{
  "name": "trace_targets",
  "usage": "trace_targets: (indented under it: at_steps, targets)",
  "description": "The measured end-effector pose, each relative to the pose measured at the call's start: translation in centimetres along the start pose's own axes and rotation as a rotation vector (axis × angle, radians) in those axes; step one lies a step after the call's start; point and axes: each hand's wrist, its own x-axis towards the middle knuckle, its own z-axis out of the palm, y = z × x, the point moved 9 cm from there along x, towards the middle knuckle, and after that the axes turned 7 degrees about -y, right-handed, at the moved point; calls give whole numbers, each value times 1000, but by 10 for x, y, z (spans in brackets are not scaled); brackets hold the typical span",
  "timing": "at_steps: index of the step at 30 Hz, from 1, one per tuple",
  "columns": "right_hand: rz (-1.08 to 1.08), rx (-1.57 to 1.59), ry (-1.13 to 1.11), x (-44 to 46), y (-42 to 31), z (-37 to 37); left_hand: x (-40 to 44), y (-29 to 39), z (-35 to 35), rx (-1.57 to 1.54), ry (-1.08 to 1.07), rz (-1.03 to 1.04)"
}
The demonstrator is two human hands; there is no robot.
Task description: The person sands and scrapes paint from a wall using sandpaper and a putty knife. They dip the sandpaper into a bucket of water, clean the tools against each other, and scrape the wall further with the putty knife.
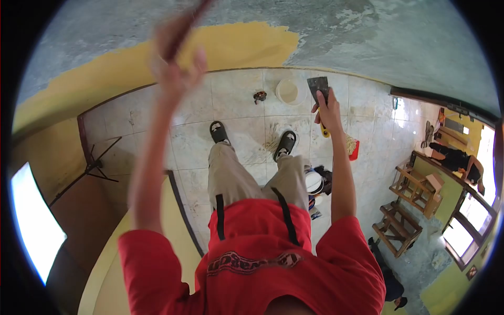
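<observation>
Raised at the upper left, my left hand is smeared by motion and wrapped round a long dark reddish tool in front of the wall. My right hand grips a putty knife with a wide dark blade and a yellow handle end, blade pointing up. Behind them the wall is grey and patchy, with a yellow painted band along its lower part. A round white bucket stands on the floor left of the putty knife.
On the tiled floor lie a small dark bundle and a red tray. A white container is beside my leg. Wooden stools stand at right; a person is at far right, another person lower right. A black stand is left.
</observation>
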Motion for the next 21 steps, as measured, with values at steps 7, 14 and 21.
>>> trace_targets:
  at_steps: [7,14,21]
  targets:
    - [-482,-436,-26,119,-53,-19,-460,44,217,-198,-697,-1328]
    - [-558,-863,139,155,-83,-1,-643,166,291,-351,-590,-1300]
    - [-637,-898,299,158,-93,8,-685,161,294,-411,-918,-1586]
